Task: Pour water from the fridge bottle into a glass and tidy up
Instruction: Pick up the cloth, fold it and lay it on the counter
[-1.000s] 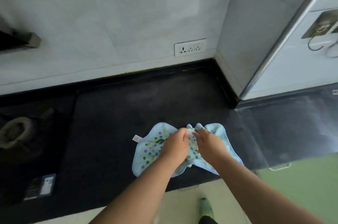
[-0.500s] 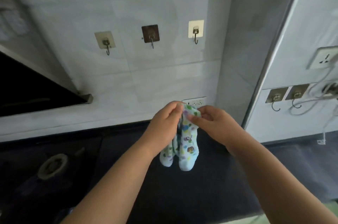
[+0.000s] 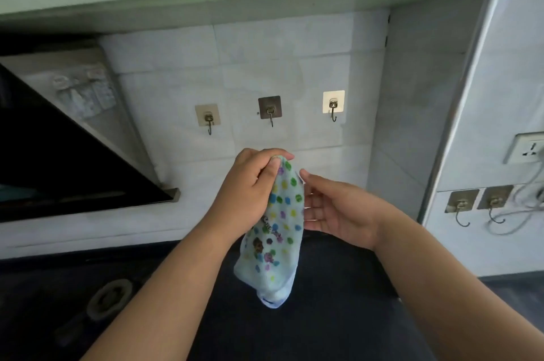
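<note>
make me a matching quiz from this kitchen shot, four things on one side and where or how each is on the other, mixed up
Things:
1. left hand
2. right hand
3. dotted cloth
4. white-backed hook

States:
A. fingers straight, palm beside the cloth
B. hanging down above the dark counter
C. empty, rightmost of three on the tiled wall
D. pinching the cloth's top end

Pairs: 1-D, 2-A, 3-B, 4-C
</note>
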A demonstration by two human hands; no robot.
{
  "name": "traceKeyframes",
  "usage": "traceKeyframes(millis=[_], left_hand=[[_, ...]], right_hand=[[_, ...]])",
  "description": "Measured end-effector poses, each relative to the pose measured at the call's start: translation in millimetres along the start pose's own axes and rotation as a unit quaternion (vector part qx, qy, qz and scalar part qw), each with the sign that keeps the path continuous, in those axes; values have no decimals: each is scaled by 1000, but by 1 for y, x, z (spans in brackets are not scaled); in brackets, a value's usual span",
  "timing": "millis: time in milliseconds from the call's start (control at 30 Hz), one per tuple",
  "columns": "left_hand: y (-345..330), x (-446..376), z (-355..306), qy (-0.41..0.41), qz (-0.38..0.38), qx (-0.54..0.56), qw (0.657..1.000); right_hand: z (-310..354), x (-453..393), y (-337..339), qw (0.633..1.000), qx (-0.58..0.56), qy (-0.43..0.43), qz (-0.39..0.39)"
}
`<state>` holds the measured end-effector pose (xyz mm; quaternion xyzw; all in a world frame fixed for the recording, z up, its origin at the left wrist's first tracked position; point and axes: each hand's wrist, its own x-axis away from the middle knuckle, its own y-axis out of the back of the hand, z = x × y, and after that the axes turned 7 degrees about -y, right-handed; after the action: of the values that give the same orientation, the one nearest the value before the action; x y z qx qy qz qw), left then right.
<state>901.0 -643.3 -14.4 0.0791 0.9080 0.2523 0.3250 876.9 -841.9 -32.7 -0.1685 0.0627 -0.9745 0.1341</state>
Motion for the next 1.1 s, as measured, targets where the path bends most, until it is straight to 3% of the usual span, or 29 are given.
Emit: traceKeyframes(millis=[300,467,567,667,767,833,900,967,1033,1100], left_hand=[[23,16,31,28,-9,18,999],[36,24,46,71,-28,76,994],[38,31,52,89,-39,92,991],[40,36,60,185,-29,108,976],[35,46,74,371,61,117,919],[27,65,92,443,149,113,877],[16,82,110,471,198,134,849],[5,94,123,489,222,238,809],[-4,98,127,481,207,385,760],[-5,95,123,443,163,474,744]], right_hand=[[6,-15,-34,1000,-6,-13,19],[12,-18,-55,1000,-17,7,-14],[16,-19,-69,995,46,55,-67],[23,-15,-84,979,86,127,-131],[26,-11,-95,964,118,172,-167],[28,-7,-101,942,179,201,-200],[31,-4,-109,910,249,230,-238],[32,-2,-113,888,284,254,-259],[31,0,-112,881,285,266,-267],[27,3,-108,892,257,272,-254]])
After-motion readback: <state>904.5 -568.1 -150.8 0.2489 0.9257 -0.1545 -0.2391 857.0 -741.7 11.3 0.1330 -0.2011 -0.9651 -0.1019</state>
